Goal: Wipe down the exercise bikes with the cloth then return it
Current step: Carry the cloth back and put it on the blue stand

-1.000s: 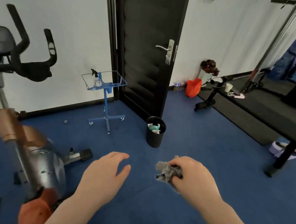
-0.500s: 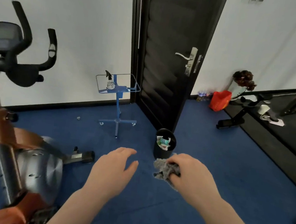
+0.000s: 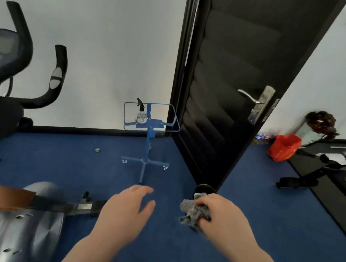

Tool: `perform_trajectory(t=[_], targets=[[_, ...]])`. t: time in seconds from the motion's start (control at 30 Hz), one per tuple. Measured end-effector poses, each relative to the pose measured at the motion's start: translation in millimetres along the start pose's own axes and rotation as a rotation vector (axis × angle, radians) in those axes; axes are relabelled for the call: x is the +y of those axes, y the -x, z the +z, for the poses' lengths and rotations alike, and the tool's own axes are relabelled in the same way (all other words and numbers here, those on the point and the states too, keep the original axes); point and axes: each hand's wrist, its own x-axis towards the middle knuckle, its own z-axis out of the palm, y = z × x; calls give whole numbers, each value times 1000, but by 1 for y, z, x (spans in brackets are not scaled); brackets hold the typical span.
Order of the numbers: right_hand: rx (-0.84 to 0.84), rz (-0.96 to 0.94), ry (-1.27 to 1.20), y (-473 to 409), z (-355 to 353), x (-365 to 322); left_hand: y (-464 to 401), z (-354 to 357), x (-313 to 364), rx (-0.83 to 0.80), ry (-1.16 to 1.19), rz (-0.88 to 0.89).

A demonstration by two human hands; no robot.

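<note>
My right hand (image 3: 220, 217) is closed around a crumpled grey cloth (image 3: 193, 215), held low over the blue carpet. My left hand (image 3: 126, 211) hovers beside it, fingers apart and holding nothing. An exercise bike (image 3: 23, 228) with a silver flywheel cover, brown frame and black handlebars fills the left edge, to the left of both hands. Straight ahead by the wall stands a small blue wheeled stand (image 3: 150, 126) with a clear tray top and a spray bottle (image 3: 140, 114) on it.
A black door (image 3: 235, 94) stands ajar ahead on the right. A black bin (image 3: 204, 189) is mostly hidden behind my right hand. A red bag (image 3: 284, 148) and black gym equipment (image 3: 312, 175) on dark mats occupy the right side.
The view has swung left and drawn closer to the blue stand and the door. My right hand keeps its hold on the cloth; the bin has slipped behind it.
</note>
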Motion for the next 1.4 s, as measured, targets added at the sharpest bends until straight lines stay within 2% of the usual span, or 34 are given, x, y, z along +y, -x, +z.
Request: perform_trajectory(t=[0.33, 0.63, 0.77, 1.0, 1.1, 1.3, 1.4], targets=[[-7, -72, -64, -153, -16, 6, -142, -8, 10, -67, -23, 8], [-50, -206, -62, -313, -35, 36, -286, -20, 21, 44, -42, -106], [-64, -254, -54, -382, -47, 46, -345, -29, 21, 147, 11, -158], [-172, -276, -112, -479, -36, 29, -402, -35, -26, 134, 42, -339], [-169, -273, -106, -523, -24, 14, -443, -40, -50, 108, 36, -342], [-255, -120, -61, -598, 4, -6, -521, -66, -104, 69, 51, -344], [-259, -26, -115, -640, 24, -13, -563, -75, -136, 62, 28, -346]])
